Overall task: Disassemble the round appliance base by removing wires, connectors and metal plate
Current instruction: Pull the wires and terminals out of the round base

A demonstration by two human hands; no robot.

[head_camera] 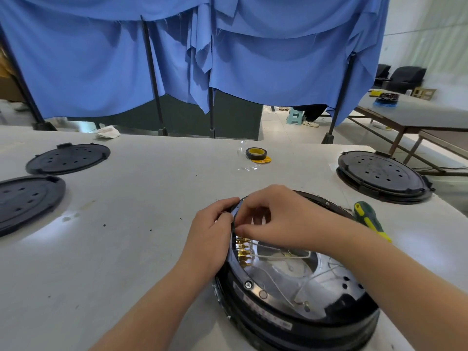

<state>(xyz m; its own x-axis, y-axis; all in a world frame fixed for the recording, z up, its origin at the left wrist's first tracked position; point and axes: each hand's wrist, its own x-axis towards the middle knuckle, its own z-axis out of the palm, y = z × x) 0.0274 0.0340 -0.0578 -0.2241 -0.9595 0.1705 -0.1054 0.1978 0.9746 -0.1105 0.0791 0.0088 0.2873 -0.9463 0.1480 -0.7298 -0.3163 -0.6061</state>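
1. The round black plastic appliance base point(296, 300) lies open side up on the near right part of the pale grey worktable point(141, 224), tilted with its near edge lower.
2. Inside it a shiny round metal plate point(304, 277) shows, crossed by thin white wires point(281, 252), with a row of brass connectors point(244, 252) along the left inner rim.
3. The left hand point(215, 234) grips the base's left rim from outside, fingers curled over the edge.
4. The right hand point(276, 219) reaches across the base, thumb and fingertips drawn together at the rim just above the connectors; what they pinch is too small to tell.
5. A green and yellow screwdriver point(368, 219) lies just right of the base.
6. A roll of black tape with a yellow core point(256, 153) sits farther back on the table.
7. Two flat black perforated round covers point(68, 158) lie at the left, well apart from the base; another black round unit point(382, 177) stands at the right rear.
8. Blue cloth point(177, 59) hangs behind the table.
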